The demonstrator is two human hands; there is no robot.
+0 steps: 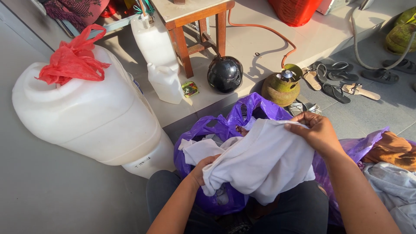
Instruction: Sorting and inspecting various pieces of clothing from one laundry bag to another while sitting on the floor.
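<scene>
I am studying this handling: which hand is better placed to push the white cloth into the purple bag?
Probably the right hand: it grips the white cloth on top, above the purple bag. The left hand is under the cloth.

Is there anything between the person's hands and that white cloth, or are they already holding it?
Nothing visible stands between them. Both hands already grip the white cloth: the left hand at its lower edge, the right hand on its upper edge. The cloth hangs over the open purple bag.
</scene>
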